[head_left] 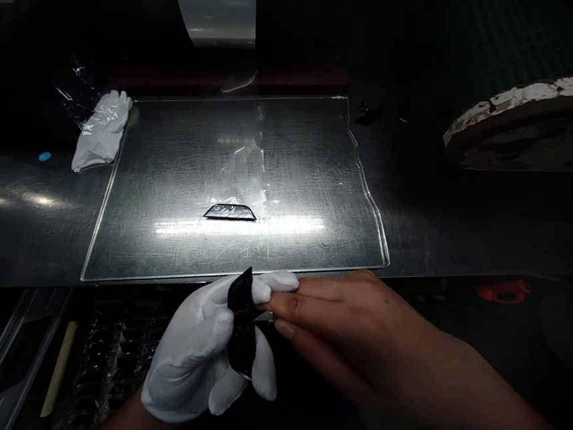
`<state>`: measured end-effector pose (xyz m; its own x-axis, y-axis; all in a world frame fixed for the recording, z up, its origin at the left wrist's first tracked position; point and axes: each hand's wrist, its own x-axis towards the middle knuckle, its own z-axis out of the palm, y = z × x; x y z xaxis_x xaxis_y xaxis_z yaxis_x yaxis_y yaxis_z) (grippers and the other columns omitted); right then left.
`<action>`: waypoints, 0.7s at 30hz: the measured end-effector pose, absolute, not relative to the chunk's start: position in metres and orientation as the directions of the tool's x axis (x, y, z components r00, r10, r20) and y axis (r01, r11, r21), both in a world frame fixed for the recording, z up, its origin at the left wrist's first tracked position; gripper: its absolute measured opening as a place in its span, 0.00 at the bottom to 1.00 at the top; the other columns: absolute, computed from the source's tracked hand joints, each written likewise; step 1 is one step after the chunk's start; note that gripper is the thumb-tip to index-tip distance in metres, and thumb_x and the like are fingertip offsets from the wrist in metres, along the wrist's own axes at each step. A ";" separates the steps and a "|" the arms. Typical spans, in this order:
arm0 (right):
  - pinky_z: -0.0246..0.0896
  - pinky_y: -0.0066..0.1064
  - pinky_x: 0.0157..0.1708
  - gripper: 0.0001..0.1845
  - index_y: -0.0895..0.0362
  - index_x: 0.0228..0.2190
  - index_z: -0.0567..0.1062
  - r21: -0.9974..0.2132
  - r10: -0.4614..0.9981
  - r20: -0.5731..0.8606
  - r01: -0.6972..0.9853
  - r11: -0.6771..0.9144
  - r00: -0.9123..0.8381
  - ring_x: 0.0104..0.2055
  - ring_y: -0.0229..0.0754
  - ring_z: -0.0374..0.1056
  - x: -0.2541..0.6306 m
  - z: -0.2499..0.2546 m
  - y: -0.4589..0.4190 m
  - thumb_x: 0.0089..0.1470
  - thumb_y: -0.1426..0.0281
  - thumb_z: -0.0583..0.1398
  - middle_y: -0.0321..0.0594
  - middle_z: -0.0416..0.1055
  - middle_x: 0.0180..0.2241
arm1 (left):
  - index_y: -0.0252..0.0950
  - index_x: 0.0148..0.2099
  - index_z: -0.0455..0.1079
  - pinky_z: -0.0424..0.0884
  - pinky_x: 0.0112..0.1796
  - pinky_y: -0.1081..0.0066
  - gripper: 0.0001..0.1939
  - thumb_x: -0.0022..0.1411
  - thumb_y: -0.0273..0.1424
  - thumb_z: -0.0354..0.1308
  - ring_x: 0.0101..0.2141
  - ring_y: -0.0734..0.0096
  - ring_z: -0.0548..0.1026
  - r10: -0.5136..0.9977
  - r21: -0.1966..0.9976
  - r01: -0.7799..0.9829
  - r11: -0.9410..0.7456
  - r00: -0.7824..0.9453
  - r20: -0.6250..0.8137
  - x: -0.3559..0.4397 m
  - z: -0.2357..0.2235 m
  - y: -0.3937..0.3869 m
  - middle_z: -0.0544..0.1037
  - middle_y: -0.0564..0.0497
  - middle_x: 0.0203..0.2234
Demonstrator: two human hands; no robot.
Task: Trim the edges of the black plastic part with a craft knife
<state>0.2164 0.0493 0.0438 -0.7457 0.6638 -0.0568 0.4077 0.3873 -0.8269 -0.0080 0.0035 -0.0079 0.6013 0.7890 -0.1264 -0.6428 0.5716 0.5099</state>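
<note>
My left hand point(189, 350), in a white glove, grips a small glossy black plastic piece point(243, 325) between thumb and fingers. The piece stands nearly upright, with a pointed upper end and a slight curve. My bare right hand point(341, 327) reaches in from the right, its fingertips pressed together against the gloved fingers beside the piece. A small pale, flat sliver point(265, 316) shows at those fingertips; whether it is film or a blade I cannot tell. Beyond both hands, a dark trapezoid piece point(230, 212) with a shiny face lies on the clear scratched sheet point(300, 176).
A white glove point(102, 132) lies at the sheet's left edge, near a blue round sticker point(45, 156). Translucent film point(219, 8) hangs from above. A large roll point(535, 123) is at upper right. Below the table edge sits a compartment tray point(118, 354); a red object point(503, 291) is at right.
</note>
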 end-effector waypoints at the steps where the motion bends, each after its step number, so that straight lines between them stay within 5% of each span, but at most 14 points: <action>1: 0.62 0.30 0.34 0.12 0.50 0.49 0.77 -0.827 0.662 -0.057 0.407 0.388 -0.747 0.35 0.38 0.70 0.217 0.043 0.049 0.72 0.71 0.55 0.35 0.76 0.38 | 0.30 0.68 0.61 0.51 0.13 0.85 0.24 0.77 0.38 0.48 0.12 0.85 0.58 0.791 0.509 -0.646 0.569 0.600 -0.122 -0.007 -0.008 0.003 0.82 0.41 0.27; 16: 0.68 0.27 0.44 0.17 0.54 0.58 0.75 -0.866 0.751 0.067 0.336 0.371 -0.657 0.45 0.36 0.76 0.214 0.038 0.038 0.71 0.73 0.57 0.36 0.80 0.46 | 0.29 0.69 0.61 0.51 0.11 0.86 0.24 0.78 0.35 0.45 0.12 0.85 0.57 0.831 0.501 -0.703 0.505 0.554 -0.061 -0.004 -0.011 0.006 0.83 0.40 0.31; 21: 0.67 0.31 0.38 0.17 0.50 0.59 0.74 -0.810 0.779 0.030 0.442 0.386 -0.626 0.40 0.38 0.75 0.210 0.034 0.033 0.71 0.70 0.58 0.34 0.79 0.43 | 0.29 0.70 0.60 0.51 0.12 0.85 0.25 0.78 0.36 0.47 0.12 0.85 0.57 0.826 0.530 -0.677 0.511 0.557 -0.087 -0.005 -0.006 0.006 0.84 0.41 0.30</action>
<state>0.2103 0.0330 0.0344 -0.6257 0.7795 0.0296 0.4420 0.3856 -0.8099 -0.0049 0.0057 -0.0060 0.5566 0.8263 -0.0868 -0.6767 0.5115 0.5296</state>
